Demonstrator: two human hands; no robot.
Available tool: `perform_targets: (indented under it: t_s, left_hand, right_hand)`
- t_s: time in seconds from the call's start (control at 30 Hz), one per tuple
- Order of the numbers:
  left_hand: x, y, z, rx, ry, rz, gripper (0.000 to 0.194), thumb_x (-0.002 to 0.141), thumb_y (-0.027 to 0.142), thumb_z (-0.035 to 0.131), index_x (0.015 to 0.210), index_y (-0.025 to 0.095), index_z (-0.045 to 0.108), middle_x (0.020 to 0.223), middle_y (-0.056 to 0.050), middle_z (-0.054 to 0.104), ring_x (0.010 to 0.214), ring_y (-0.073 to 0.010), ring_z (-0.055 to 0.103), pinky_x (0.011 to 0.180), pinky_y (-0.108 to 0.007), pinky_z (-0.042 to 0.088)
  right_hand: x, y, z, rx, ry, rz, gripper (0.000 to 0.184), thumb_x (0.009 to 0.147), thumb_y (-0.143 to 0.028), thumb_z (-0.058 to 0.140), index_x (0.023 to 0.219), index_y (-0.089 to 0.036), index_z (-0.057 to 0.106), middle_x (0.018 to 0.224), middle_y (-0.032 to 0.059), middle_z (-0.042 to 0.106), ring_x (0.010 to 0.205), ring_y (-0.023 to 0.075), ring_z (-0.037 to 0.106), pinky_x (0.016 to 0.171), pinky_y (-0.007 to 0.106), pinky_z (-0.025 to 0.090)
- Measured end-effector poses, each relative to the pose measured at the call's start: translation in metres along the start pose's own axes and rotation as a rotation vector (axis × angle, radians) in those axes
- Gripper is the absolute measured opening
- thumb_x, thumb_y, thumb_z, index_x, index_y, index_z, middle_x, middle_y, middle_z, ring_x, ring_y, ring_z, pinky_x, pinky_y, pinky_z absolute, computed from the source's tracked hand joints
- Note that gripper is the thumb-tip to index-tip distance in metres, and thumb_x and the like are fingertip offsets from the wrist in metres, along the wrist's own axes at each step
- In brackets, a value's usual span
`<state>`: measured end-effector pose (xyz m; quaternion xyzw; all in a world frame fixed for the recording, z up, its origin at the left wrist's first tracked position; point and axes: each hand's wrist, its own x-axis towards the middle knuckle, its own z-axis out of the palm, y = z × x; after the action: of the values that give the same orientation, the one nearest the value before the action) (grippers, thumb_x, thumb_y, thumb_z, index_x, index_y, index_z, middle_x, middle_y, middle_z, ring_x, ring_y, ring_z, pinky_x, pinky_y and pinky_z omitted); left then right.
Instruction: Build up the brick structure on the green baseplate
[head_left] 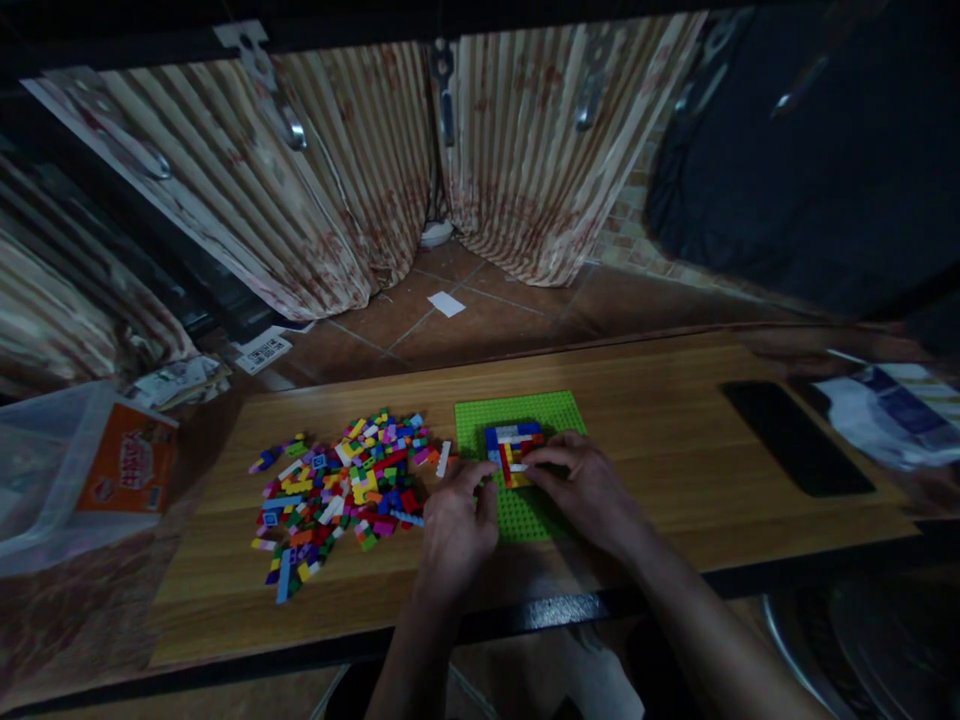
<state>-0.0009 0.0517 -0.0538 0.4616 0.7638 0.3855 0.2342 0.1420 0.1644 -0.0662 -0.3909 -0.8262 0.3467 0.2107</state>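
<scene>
A green studded baseplate [555, 408] lies on the wooden table, carrying a low toy-brick build [516, 434] of blue, grey, red and yellow bricks. My right hand [589, 485] reaches over the build from the right. Its thumb and forefinger are closed at a small white brick [517, 467] on the near part of the build. My left hand [459, 520] is at the plate's left edge, fingers curled and fingertips close to the build's left side. Whatever is between those fingertips is too small to make out.
A wide pile of loose coloured bricks [352, 485] covers the table's left part, with a long white brick [444, 458] at its right side. A black phone-like slab [799, 437] lies on the right, near a plastic packet [892, 410]. A clear plastic bin [56, 500] stands left of the table [660, 400].
</scene>
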Motion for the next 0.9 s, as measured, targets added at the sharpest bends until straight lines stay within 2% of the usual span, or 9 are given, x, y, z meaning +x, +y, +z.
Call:
perform_targets:
  t_s: [0.43, 0.67, 0.9]
  left_hand:
    - [-0.005, -0.006, 0.007, 0.135, -0.036, 0.090, 0.028, 0.088, 0.016, 0.048, 0.110, 0.021, 0.066, 0.106, -0.006, 0.065, 0.096, -0.0197, 0.064, 0.087, -0.032, 0.050]
    - [-0.005, -0.003, 0.008, 0.202, -0.038, 0.142, 0.034, 0.089, 0.015, 0.047, 0.118, 0.020, 0.064, 0.107, -0.008, 0.065, 0.099, -0.0209, 0.062, 0.090, -0.033, 0.050]
    - [-0.009, -0.003, 0.013, 0.326, -0.036, 0.205, 0.041, 0.091, 0.017, 0.044, 0.128, 0.020, 0.061, 0.114, -0.013, 0.061, 0.101, -0.0225, 0.062, 0.090, -0.037, 0.051]
  right_hand:
    - [-0.001, -0.003, -0.001, -0.139, 0.026, -0.140, 0.017, 0.088, -0.018, 0.060, 0.088, -0.025, 0.076, 0.092, 0.0050, 0.065, 0.091, 0.0201, 0.057, 0.086, 0.037, 0.047]
    - [0.000, -0.004, -0.002, -0.103, -0.012, -0.082, 0.016, 0.085, -0.017, 0.062, 0.089, -0.024, 0.076, 0.091, 0.0038, 0.066, 0.085, 0.0171, 0.061, 0.082, 0.034, 0.049]
    - [-0.002, -0.005, -0.004, -0.119, -0.038, -0.098, 0.019, 0.087, -0.018, 0.059, 0.093, -0.024, 0.075, 0.091, 0.0043, 0.066, 0.087, 0.0179, 0.061, 0.083, 0.034, 0.048]
